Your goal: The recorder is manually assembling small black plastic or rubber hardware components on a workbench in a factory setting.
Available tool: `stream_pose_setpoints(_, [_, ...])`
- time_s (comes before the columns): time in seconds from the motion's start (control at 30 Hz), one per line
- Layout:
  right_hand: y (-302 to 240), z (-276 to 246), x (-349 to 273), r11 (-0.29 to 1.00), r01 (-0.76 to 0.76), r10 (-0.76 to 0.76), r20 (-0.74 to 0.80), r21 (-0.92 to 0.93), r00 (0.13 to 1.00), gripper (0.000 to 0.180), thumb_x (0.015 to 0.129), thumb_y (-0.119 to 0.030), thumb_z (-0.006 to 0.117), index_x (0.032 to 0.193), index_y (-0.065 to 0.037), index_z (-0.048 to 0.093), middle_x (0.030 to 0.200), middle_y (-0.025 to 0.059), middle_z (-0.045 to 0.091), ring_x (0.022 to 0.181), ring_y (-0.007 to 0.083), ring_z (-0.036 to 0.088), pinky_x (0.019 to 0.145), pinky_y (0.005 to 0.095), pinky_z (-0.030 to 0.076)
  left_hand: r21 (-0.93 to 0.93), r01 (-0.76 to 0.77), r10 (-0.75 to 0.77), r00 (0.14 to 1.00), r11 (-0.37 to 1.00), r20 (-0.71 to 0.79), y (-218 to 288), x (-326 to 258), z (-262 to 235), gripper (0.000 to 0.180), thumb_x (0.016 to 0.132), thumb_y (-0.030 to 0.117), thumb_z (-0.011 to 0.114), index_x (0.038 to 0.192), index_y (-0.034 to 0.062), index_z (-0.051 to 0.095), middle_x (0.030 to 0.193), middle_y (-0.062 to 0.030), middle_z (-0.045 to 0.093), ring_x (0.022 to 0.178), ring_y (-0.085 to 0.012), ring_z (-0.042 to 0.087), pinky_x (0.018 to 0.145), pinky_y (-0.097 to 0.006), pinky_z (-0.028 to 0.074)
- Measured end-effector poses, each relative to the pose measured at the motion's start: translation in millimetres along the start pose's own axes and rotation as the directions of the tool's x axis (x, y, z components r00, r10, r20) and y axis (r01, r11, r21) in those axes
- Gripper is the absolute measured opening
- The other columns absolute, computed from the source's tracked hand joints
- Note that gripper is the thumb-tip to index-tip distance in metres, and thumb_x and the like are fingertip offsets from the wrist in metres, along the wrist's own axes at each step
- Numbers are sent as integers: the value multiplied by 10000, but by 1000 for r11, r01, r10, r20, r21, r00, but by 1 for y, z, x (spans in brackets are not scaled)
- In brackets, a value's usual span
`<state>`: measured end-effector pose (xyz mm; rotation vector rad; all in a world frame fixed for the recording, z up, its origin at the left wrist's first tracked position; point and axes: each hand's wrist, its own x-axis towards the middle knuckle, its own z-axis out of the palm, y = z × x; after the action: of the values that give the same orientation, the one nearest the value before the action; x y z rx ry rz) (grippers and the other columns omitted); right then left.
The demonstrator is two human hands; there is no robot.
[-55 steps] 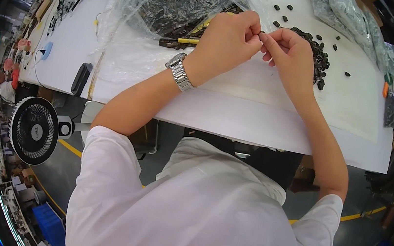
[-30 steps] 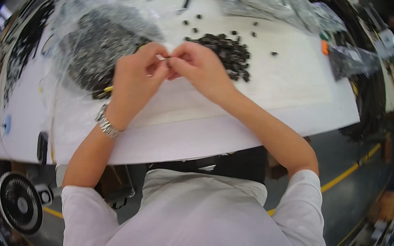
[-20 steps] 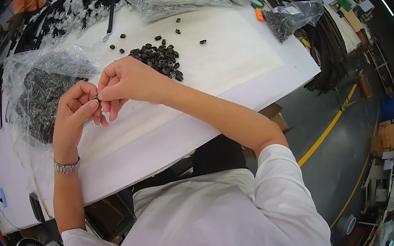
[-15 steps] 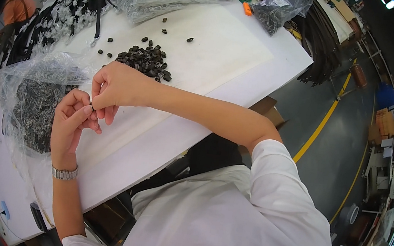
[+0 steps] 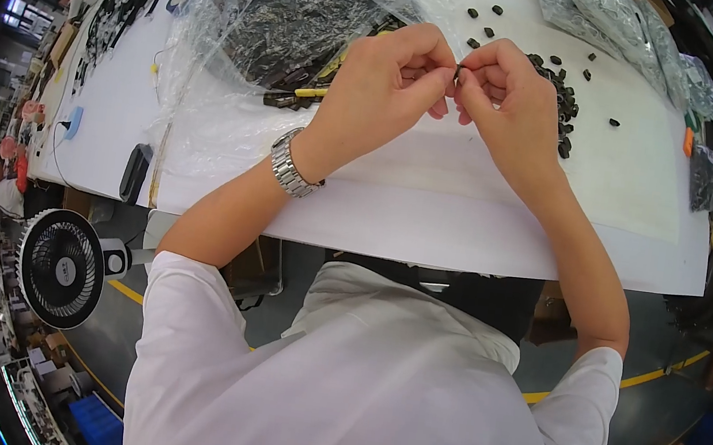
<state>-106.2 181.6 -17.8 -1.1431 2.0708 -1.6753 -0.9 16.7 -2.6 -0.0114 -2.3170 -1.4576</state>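
Note:
Both hands meet over the white table [image 5: 377, 198], fingertips nearly touching. Between them is a small dark piece [image 5: 458, 73], mostly covered by the fingers; its exact kind is too small to make out. My left hand [image 5: 381, 92], with a metal watch on its wrist, is closed in a pinch on one side of it. From the other side my right hand [image 5: 513, 104] pinches it too. Just beyond the right hand lies a pile of small black loop-like pieces [image 5: 565, 106], partly hidden by that hand. A few more lie scattered around.
Left of the hands, a clear plastic bag [image 5: 292, 19] holds many dark pieces, with a yellow tool [image 5: 310, 92] by its edge. Bagged goods [image 5: 604, 22] lie at the back right. A dark oblong object [image 5: 136, 173] and a fan [image 5: 61, 268] are at the left.
The view has swung to the left, so the bag and pile appear further right and the fan shows. My hands stay together, pinching at the fingertips.

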Motion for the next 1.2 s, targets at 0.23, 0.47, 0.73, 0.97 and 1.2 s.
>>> stream_pose_setpoints(0.23, [1, 4, -5, 901, 374, -409, -140, -222, 902, 103, 1004, -27, 678, 1102, -28, 645, 831, 70, 744, 731, 129, 712, 656, 258, 545, -685, 285, -116, 952, 670, 283, -10, 7, -14, 151, 1033, 85, 671, 1148, -13, 672, 1006, -98, 751, 836, -163, 762, 849, -387, 666])
stream_pose_setpoints(0.47, [-3, 0, -7, 955, 289, -286, -60, 66, 956, 90, 1045, -5, 632, 1130, 5, 658, 918, 65, 738, 722, 120, 682, 694, 262, 552, -626, 234, -109, 967, 744, 231, 2, 4, -19, 199, 980, 76, 732, 1123, -50, 675, 940, -127, 773, 791, -208, 783, 816, -367, 672])
stream_pose_setpoints(0.73, [-9, 12, -4, 957, 209, -184, -134, 202, 974, 204, 1017, -54, 688, 1177, 63, 737, 977, 94, 778, 807, 140, 748, 783, 264, 595, 28, -59, 62, 992, 998, -112, 12, -3, -10, 117, 936, 16, 707, 1047, -17, 691, 916, -69, 763, 787, -100, 745, 716, -260, 621])
stream_pose_setpoints(0.97, [-16, 8, -7, 979, 202, -202, -107, -15, 973, 184, 1000, -47, 696, 1141, 57, 751, 925, 104, 795, 795, 151, 772, 748, 274, 611, 392, -245, 333, 927, 887, -173, -3, -4, 1, 142, 891, -1, 743, 1024, 25, 702, 843, -67, 761, 707, -131, 747, 667, -258, 602])
stream_pose_setpoints(1.2, [-18, 7, -7, 975, 215, -218, -69, -49, 974, 184, 1009, -49, 675, 1146, 53, 742, 946, 122, 802, 861, 167, 795, 792, 281, 614, 557, -331, 474, 870, 762, -131, -7, -3, 4, 154, 886, 18, 764, 1021, 44, 696, 820, -67, 751, 685, -143, 744, 634, -275, 593])
